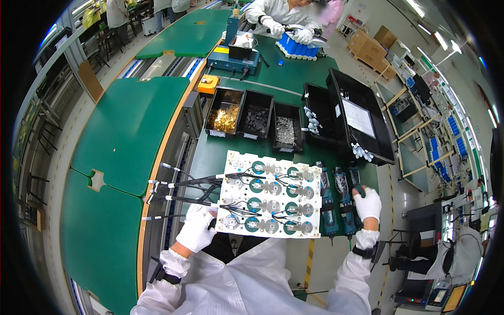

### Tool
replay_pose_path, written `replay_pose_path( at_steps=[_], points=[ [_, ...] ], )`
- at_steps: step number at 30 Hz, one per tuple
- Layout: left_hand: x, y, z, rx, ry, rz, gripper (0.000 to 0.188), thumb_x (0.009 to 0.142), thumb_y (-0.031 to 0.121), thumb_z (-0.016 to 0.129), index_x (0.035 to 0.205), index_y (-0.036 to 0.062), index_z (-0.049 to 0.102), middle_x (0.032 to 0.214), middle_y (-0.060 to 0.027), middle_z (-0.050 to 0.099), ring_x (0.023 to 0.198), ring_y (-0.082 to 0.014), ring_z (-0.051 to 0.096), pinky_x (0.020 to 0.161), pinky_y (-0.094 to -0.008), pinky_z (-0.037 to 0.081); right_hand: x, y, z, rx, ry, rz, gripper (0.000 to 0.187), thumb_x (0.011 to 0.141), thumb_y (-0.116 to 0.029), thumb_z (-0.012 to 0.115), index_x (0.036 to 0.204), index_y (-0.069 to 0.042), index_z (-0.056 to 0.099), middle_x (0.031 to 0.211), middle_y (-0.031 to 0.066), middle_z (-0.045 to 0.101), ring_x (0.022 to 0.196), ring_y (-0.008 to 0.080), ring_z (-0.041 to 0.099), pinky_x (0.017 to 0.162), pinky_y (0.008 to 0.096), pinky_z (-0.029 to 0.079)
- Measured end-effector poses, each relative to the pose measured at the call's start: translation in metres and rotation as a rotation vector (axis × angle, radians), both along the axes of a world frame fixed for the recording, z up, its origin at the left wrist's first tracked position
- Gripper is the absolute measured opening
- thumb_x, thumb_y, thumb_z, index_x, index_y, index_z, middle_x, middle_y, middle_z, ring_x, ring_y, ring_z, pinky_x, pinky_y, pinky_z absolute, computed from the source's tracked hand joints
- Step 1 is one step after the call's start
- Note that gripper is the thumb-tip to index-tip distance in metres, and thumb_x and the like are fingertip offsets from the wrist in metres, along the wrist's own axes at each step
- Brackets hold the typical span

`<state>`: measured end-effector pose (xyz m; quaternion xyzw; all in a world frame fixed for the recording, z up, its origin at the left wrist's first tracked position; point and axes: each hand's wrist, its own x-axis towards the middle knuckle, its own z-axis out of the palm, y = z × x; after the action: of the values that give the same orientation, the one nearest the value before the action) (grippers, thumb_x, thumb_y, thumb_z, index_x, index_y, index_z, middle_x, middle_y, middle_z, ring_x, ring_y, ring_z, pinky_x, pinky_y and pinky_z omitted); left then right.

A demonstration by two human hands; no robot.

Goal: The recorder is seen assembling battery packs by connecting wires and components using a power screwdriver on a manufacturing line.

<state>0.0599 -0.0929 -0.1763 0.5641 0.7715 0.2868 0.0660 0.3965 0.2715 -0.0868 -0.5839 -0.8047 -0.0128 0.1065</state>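
A white panel (pixel 244 197) lies in front of me, carrying rows of round grey and green fittings with metal plates. Black cables (pixel 197 181) with pale ends run out past its left edge. My left hand (pixel 197 229), white-gloved, is closed at the panel's lower left corner; a dark piece shows by its fingertips, too hidden to name. On the right, my gloved right hand (pixel 368 205) has its fingers curled round the rightmost of several teal and black electric screwdrivers (pixel 355 176). Another screwdriver (pixel 344 202) lies just left of that hand.
Beyond the panel stand black bins of brass parts (pixel 224 117), dark parts (pixel 255 119) and silver screws (pixel 285 131). Larger black trays (pixel 362 123) hold grey-tipped pieces and a paper sheet. Across the bench, a gloved person works at a blue block (pixel 298 47). Green boards (pixel 126 126) flank the left.
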Motion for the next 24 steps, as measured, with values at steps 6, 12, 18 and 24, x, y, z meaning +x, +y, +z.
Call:
replay_pose_path(
  at_steps=[6,12,18,24],
  points=[
    [-0.025,-0.025,0.118,-0.329,-0.248,-0.292,0.028,0.075,0.023,0.082,0.096,0.0083,0.072,0.099,-0.0080,0.069,0.098,-0.0265,0.063,0.090,-0.0391,0.049,-0.109,-0.163,0.071,-0.231,0.717,0.755,0.020,0.071,-0.013,0.084,0.084,-0.006,0.070,0.081,0.0092,0.069,0.072,0.0246,0.067,0.066,0.0347,0.053],
    [-0.067,0.032,0.193,0.047,-0.228,-0.143,0.011,0.081,0.012,0.078,0.086,0.0048,0.071,0.082,-0.0079,0.069,0.076,-0.0217,0.067,0.069,-0.0328,0.053,-0.181,-0.226,0.046,-0.103,0.582,0.992,0.022,0.080,-0.025,0.079,0.079,-0.008,0.066,0.071,0.0054,0.060,0.065,0.0246,0.062,0.059,0.0365,0.051],
    [-0.042,0.068,0.171,-0.098,0.049,-0.393,0.019,0.071,0.011,0.081,0.088,0.0086,0.073,0.082,-0.0089,0.064,0.080,-0.0294,0.065,0.069,-0.0378,0.053,-0.192,-0.232,0.047,-0.109,0.480,0.881,0.025,0.082,-0.028,0.076,0.078,-0.007,0.064,0.070,0.0089,0.058,0.062,0.0269,0.063,0.056,0.0395,0.051],
    [-0.031,0.060,0.144,-0.017,-0.289,-0.285,0.011,0.077,0.000,0.076,0.083,0.0024,0.067,0.085,-0.0095,0.065,0.079,-0.0261,0.065,0.071,-0.0348,0.053,-0.179,-0.210,0.052,-0.164,0.574,0.746,0.034,0.081,-0.026,0.076,0.105,-0.005,0.066,0.086,0.0145,0.064,0.077,0.0323,0.066,0.066,0.0411,0.054]
  ],
)
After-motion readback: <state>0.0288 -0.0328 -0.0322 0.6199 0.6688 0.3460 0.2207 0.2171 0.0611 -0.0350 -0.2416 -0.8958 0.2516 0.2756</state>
